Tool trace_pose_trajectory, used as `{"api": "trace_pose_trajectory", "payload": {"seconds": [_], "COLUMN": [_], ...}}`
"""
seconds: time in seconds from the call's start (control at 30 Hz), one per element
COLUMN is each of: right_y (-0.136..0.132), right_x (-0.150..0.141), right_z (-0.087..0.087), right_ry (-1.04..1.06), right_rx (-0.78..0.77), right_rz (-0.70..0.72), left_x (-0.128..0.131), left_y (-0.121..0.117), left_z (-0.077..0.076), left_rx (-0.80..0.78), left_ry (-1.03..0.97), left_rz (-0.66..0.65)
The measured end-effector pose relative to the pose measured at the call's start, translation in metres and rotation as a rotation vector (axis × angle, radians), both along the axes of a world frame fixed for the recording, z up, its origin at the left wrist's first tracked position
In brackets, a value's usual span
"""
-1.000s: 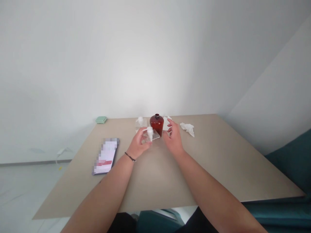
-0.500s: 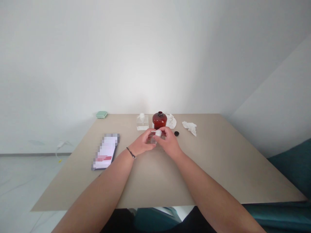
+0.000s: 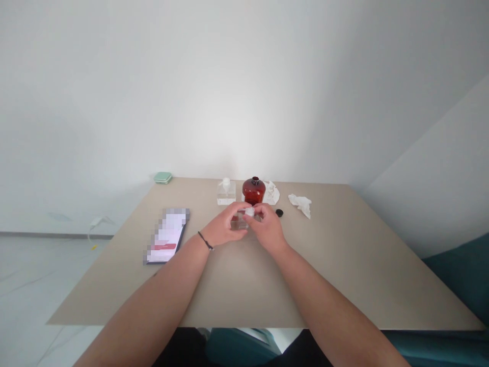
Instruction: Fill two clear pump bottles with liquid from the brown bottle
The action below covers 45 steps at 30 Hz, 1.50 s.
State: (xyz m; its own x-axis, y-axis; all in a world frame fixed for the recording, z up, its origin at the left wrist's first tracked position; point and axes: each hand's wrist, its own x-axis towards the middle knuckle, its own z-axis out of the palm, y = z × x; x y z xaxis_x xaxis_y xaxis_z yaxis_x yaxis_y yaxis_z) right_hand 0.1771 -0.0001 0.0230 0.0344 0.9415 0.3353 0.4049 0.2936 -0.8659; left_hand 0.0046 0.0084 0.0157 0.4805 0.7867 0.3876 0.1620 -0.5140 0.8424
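Clear pump bottle (image 3: 241,223), squat as far as it shows, is between the two hands near the middle of the table (image 3: 344,265), just in front of the amber bottle (image 3: 253,190). The left hand (image 3: 222,227) grips its side between thumb and fingers; the right hand (image 3: 269,229) pinches the white pump top (image 3: 249,211). The likeliest trouble is a crooked thread, if the top is turned while tilted. The smooth clear walls could also spin or slide in the left fingers under that twist, and a push away from the body could knock the amber bottle, whose neck is open, or nudge the black cap (image 3: 279,213) beside the right hand. The pump top faces up, and its spout seems to point toward the left hand, though fingers hide part of it. The long axis looks roughly upright; whether the base touches the table, I cannot tell.
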Motion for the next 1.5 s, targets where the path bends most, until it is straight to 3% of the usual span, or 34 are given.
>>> {"api": "trace_pose_trajectory", "payload": {"seconds": [0.13, 0.37, 0.63, 0.93, 1.17, 1.5], "right_y": [-0.002, -0.005, -0.002, -0.002, 0.0, 0.001], "right_x": [0.002, 0.007, 0.006, 0.006, 0.005, 0.011], "right_z": [0.0, 0.003, -0.007, -0.006, -0.016, -0.013], "right_ry": [-0.008, -0.049, 0.058, 0.069, 0.175, 0.146], "right_rx": [0.026, 0.088, 0.114, 0.12, 0.007, 0.132], "right_rz": [0.026, 0.191, 0.213, 0.164, 0.114, 0.174], "left_x": [-0.002, -0.006, -0.008, -0.01, -0.01, -0.009], "left_y": [0.001, 0.002, 0.003, 0.003, 0.002, 0.0], "left_z": [0.0, 0.001, -0.002, -0.001, -0.005, 0.008], "left_rx": [0.006, -0.003, 0.023, 0.063, 0.078, 0.272], "left_ry": [0.03, 0.049, 0.052, 0.115, 0.116, 0.235], "left_rz": [0.009, -0.009, -0.036, -0.045, -0.03, -0.064]}}
